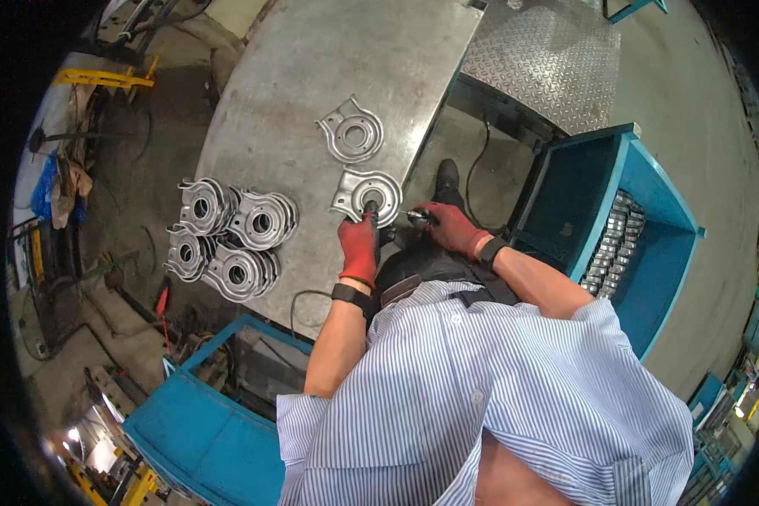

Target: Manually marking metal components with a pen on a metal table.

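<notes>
Bracket (388, 187) at the edge of the desk (282, 110): left hand (360, 247) grips its near rim; right hand (454, 228) closes around a small tool (416, 216). Tooling appears underway; the next move likely calls for steady bracing.

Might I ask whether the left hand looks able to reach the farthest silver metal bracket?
Probably yes; between the red-gloved left hand and the farthest bracket, only the nearer silver bracket lies.

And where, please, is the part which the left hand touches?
In the head view, the part lies at the right edge of the table, just below a second part.
</notes>
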The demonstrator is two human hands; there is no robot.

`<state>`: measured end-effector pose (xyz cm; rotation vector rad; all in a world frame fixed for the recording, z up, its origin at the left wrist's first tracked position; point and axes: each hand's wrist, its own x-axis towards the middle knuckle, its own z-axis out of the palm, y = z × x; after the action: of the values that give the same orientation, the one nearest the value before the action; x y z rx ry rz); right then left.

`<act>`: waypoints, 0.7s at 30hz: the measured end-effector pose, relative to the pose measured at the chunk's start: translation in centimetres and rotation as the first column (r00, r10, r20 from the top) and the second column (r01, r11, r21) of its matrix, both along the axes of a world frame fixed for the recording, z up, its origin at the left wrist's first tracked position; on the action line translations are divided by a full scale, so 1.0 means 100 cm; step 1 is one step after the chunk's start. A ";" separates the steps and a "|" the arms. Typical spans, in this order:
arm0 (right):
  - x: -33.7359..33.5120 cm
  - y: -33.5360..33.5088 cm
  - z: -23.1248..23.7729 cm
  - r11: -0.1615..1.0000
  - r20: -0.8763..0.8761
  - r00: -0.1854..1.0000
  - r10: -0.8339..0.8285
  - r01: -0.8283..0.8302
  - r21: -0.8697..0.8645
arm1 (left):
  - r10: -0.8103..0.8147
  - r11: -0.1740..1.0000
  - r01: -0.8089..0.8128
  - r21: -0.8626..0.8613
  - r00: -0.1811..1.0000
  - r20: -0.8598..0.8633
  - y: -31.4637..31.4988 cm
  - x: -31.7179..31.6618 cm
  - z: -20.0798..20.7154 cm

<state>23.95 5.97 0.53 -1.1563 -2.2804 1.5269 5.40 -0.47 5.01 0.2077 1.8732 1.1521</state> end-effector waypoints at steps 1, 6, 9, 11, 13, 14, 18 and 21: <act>-0.001 -0.001 0.000 1.000 -0.003 1.000 0.004 -0.004 0.010 | -0.003 1.000 0.003 -0.013 1.000 -0.006 -0.003 -0.002 -0.006; 0.000 -0.002 -0.001 0.998 -0.034 0.999 -0.021 0.023 0.067 | 0.111 0.993 -0.118 0.026 0.976 0.188 -0.001 0.001 -0.001; 0.001 0.000 -0.001 0.998 -0.052 0.999 -0.004 0.007 0.065 | 0.076 0.995 -0.085 0.058 0.986 0.147 -0.001 -0.001 -0.007; 0.001 0.000 -0.002 0.997 -0.070 0.998 0.008 -0.002 0.081 | 0.090 0.994 -0.099 0.044 0.983 0.162 -0.001 -0.001 -0.009; -0.001 -0.001 0.000 0.995 -0.080 0.997 0.005 0.003 0.099 | 0.089 0.994 -0.097 0.052 0.987 0.133 -0.004 -0.003 -0.017; -0.001 -0.001 0.001 0.994 -0.080 0.997 -0.005 0.013 0.107 | 0.079 0.994 -0.086 0.067 0.992 0.097 -0.007 -0.004 -0.027; -0.001 0.002 0.001 0.998 -0.061 0.998 0.015 -0.011 0.069 | -0.012 1.000 0.012 0.023 0.999 0.031 -0.005 -0.006 -0.019; -0.001 -0.002 -0.007 0.997 -0.054 0.999 0.006 -0.002 0.078 | -0.037 0.999 0.037 -0.029 0.999 -0.015 -0.002 -0.003 0.001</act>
<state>23.90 5.81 -0.12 -1.0773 -2.2863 1.4389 5.14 -0.69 5.08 0.2347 1.8909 1.1002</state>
